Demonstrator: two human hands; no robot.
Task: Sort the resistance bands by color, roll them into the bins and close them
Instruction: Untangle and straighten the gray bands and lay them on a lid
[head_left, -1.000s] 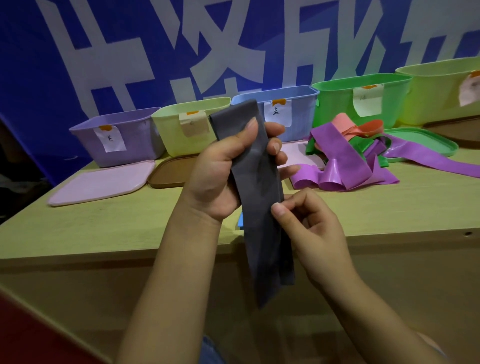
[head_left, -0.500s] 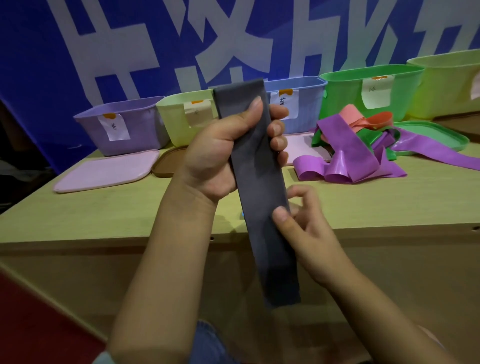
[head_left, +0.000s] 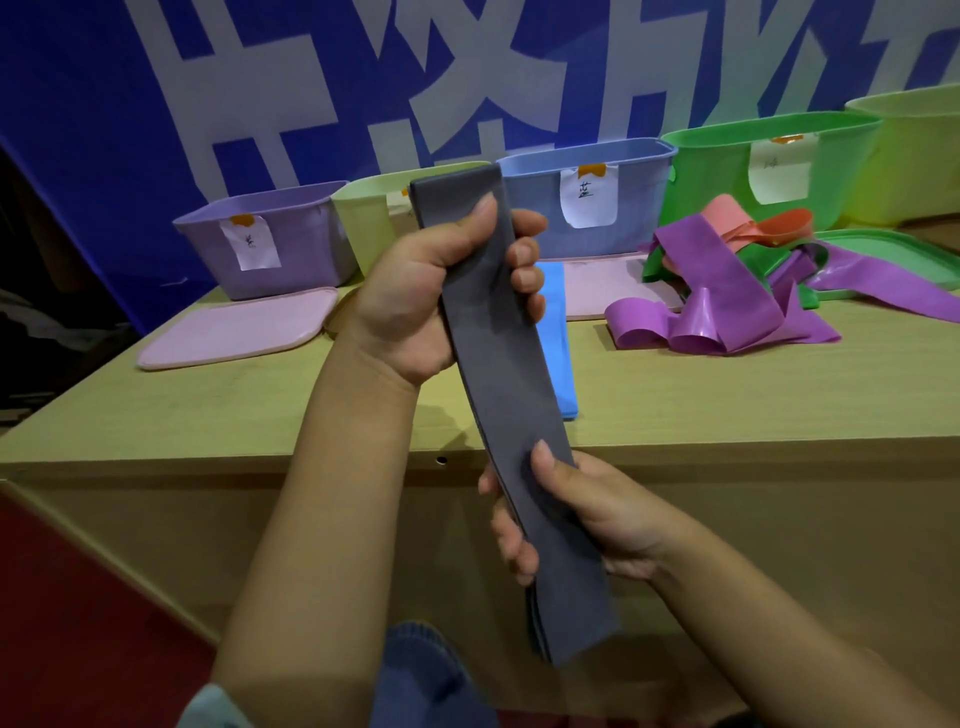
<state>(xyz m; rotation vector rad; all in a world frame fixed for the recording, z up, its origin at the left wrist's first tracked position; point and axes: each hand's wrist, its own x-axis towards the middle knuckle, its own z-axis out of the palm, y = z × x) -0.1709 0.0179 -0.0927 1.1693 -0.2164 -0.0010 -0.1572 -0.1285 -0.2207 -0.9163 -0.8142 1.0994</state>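
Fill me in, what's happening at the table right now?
A person holds a grey resistance band stretched flat in front of the table: left hand grips the top, right hand pinches lower down. It isn't rolled yet. A blue band and a purple, green and orange pile lie before the open bins.

Left hand (head_left: 415, 296): we grip the grey band (head_left: 498, 364) near its top.
Right hand (head_left: 587, 512): we pinch lower down the band.

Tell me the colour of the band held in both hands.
Dark grey band, clearest in the head view.
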